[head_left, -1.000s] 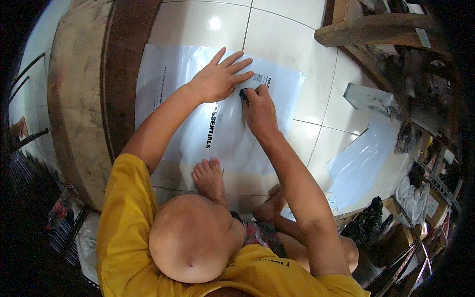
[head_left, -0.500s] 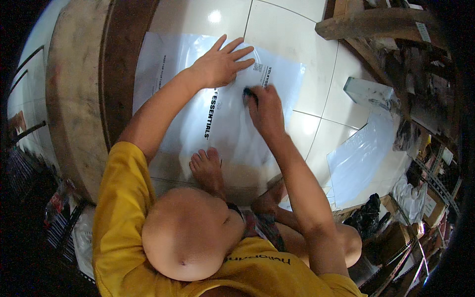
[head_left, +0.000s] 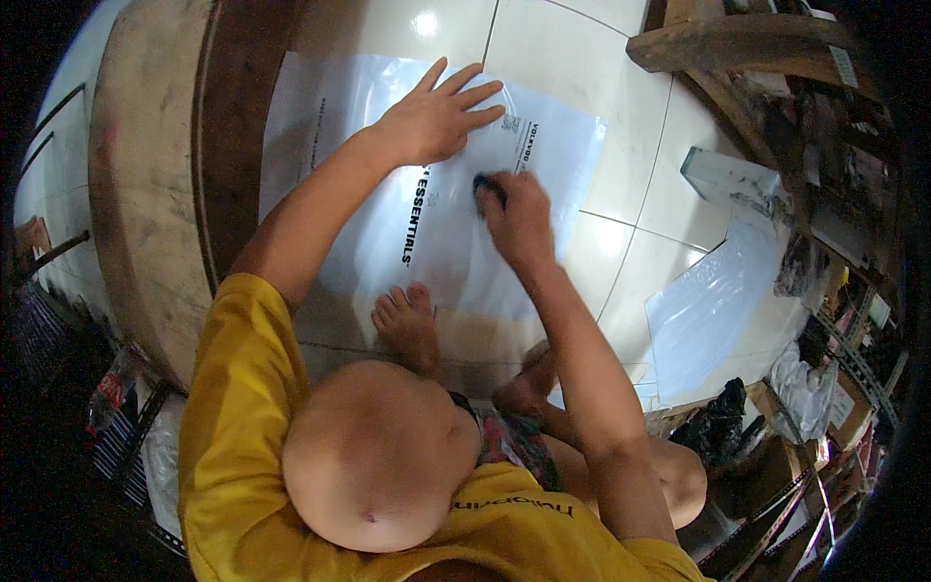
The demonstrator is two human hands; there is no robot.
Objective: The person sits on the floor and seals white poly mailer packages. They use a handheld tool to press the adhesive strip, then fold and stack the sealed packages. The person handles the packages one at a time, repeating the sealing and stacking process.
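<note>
A large white glossy plastic sheet point(head_left: 369, 233) with dark printing lies flat on the tiled floor. My left hand point(head_left: 436, 121) presses on its far part, palm down with the fingers spread. In my right hand point(head_left: 519, 218), the fingers are closed around a small dark object point(head_left: 488, 187), held against the right part of the sheet. Its kind is hard to make out, as the hand covers most of it. My bare foot point(head_left: 407, 315) rests at the sheet's near edge.
A wooden bench or beam point(head_left: 145, 194) runs along the left. On the right floor lie another white sheet point(head_left: 718, 301) and a pale block point(head_left: 727, 179). Timber pieces point(head_left: 747, 44) stand at the far right. A black plastic bag point(head_left: 722, 422) and metal racks point(head_left: 805, 485) sit at the near right.
My right hand has shifted only slightly on the sheet, still around the dark object. My left hand stays spread in place. The whole view has moved a little.
</note>
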